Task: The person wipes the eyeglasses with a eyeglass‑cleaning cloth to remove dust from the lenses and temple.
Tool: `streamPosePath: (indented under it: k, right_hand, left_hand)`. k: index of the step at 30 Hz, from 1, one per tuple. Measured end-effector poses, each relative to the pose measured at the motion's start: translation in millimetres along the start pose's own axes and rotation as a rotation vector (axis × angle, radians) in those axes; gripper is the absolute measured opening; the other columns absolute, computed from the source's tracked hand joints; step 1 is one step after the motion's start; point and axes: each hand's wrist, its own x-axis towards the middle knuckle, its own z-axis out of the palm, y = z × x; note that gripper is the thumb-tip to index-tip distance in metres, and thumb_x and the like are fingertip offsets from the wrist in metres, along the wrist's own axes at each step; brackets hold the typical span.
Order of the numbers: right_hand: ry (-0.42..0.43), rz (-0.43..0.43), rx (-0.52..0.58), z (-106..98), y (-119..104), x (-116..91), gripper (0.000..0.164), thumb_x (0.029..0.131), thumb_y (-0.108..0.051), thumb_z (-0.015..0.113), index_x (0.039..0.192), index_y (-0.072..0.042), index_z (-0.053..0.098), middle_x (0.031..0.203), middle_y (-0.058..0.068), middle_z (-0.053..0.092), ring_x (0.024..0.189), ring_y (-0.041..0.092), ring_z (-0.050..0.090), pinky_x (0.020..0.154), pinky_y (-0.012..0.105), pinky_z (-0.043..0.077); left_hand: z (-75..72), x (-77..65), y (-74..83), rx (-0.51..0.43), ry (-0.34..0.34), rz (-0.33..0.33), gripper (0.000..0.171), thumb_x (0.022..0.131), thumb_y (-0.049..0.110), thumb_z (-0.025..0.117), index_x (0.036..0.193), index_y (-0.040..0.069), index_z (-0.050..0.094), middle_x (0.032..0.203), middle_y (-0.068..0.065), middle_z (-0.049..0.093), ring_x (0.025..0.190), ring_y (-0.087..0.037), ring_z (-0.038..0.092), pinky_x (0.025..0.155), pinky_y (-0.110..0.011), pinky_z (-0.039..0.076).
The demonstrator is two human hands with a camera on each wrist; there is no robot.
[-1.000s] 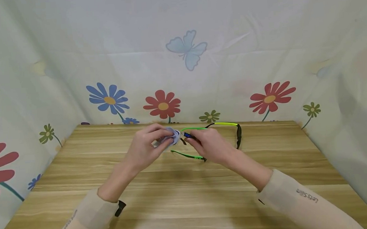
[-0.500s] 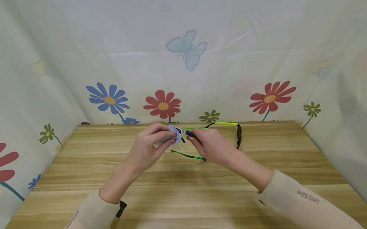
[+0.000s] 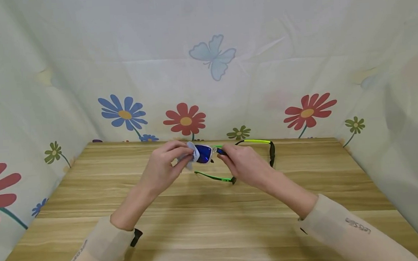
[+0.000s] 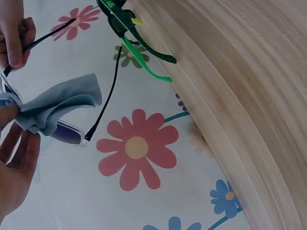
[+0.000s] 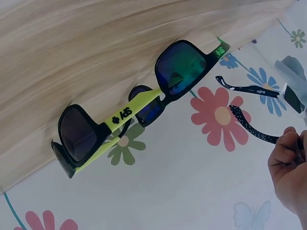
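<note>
A pair of sunglasses with a clear frame, dark speckled temples and a blue lens (image 3: 204,154) is held above the table between both hands. My left hand (image 3: 162,165) pinches a light blue cloth (image 4: 62,98) folded over one lens, at its outer part in the head view. My right hand (image 3: 245,164) grips a temple of the same sunglasses near the hinge; the other temple (image 4: 103,105) hangs free in the left wrist view. The lens under the cloth is partly hidden.
Sunglasses with green temples (image 3: 215,178) lie on the wooden table (image 3: 200,227) below the hands. Yellow-templed sunglasses (image 5: 79,134) stand beside them, farther right. A flower-printed curtain (image 3: 213,86) closes off the back and sides.
My right hand has shifted slightly right with the sunglasses. The cloth has slid left relative to the lens, so much more of the blue lens shows. The sunglasses on the table stay put.
</note>
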Motion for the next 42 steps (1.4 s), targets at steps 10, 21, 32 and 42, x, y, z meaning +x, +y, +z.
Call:
streamPosePath:
  k: [10, 21, 32, 42]
  right_hand:
    - [0.000, -0.034, -0.039, 6.1, -1.2, -4.3, 0.015, 0.101, -0.013, 0.066, 0.094, -0.007, 0.054, 0.069, -0.005, 0.041, 0.052, 0.009, 0.038, 0.048, 0.025, 0.034]
    - [0.023, -0.072, -0.022, 10.5, -1.3, -3.2, 0.011, 0.101, -0.010, 0.066, 0.106, -0.002, 0.061, 0.076, -0.003, 0.050, 0.054, 0.010, 0.040, 0.049, 0.024, 0.037]
    - [-0.008, 0.014, 0.014, 5.6, 0.2, -4.2, 0.014, 0.104, -0.011, 0.062, 0.092, -0.007, 0.055, 0.068, -0.004, 0.045, 0.054, 0.009, 0.043, 0.050, 0.025, 0.039]
    - [0.022, -0.012, 0.002, 0.2, 5.4, -8.0, 0.018, 0.102, -0.007, 0.063, 0.091, -0.008, 0.049, 0.068, -0.005, 0.040, 0.053, 0.009, 0.038, 0.050, 0.025, 0.035]
  left_hand:
    - [2.9, 2.9, 3.2, -0.012, -0.006, 0.015, 0.020, 0.082, -0.004, 0.083, 0.101, 0.002, 0.078, 0.100, -0.006, 0.071, 0.095, -0.021, 0.069, 0.078, -0.033, 0.059]
    - [12.1, 5.2, 12.3, -0.082, -0.038, 0.096, 0.021, 0.080, -0.001, 0.086, 0.100, 0.004, 0.078, 0.104, -0.007, 0.070, 0.096, -0.021, 0.069, 0.081, -0.031, 0.058]
    - [11.5, 1.2, 15.4, -0.060, -0.053, 0.054, 0.022, 0.081, -0.001, 0.086, 0.101, 0.003, 0.078, 0.105, -0.007, 0.070, 0.101, -0.023, 0.067, 0.086, -0.036, 0.058]
    - [9.7, 0.5, 5.3, -0.060, -0.031, 0.036, 0.019, 0.083, -0.003, 0.084, 0.099, 0.005, 0.077, 0.099, -0.004, 0.072, 0.095, -0.019, 0.068, 0.081, -0.034, 0.058]
